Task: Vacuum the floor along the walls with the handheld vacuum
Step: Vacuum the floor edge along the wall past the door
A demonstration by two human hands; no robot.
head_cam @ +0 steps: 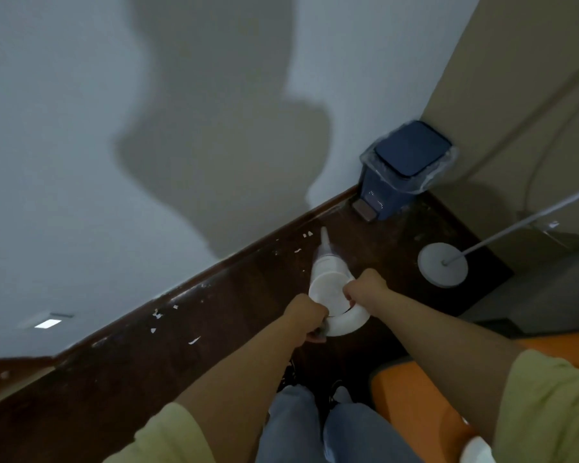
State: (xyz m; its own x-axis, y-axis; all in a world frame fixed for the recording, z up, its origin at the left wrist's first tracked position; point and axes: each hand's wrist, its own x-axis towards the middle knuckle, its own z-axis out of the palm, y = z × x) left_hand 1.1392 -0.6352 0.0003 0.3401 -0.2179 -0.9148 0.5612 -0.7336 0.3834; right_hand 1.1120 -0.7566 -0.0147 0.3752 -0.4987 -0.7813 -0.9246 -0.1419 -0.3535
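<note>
I see both of my hands on the white handheld vacuum (328, 282), which points down and away from me toward the dark skirting board (248, 252) at the foot of the pale wall (81, 128). My left hand (306, 317) has its fingers curled round the rear loop handle of the vacuum, gripping it. My right hand (365, 287) is closed on the right side of the vacuum's round body, its fingers wrapped against the casing. The narrow crevice nozzle (324, 235) ends close to the skirting board, over the dark wooden floor (214, 345); I cannot tell whether its tip touches the boards. Small white scraps (194, 340) lie scattered on the floor along the wall, some to my left of the vacuum and a couple just beside the nozzle tip. In the corner beyond the nozzle stands a dark blue pedal bin (408, 162) with a clear liner folded over its rim, lid down. To the right of the vacuum a round grey lamp base (443, 265) sits on the floor, its thin pole (522, 222) leaning up toward the right. Something orange (415, 406) lies low on my right, beside my jeans (291, 426)
</note>
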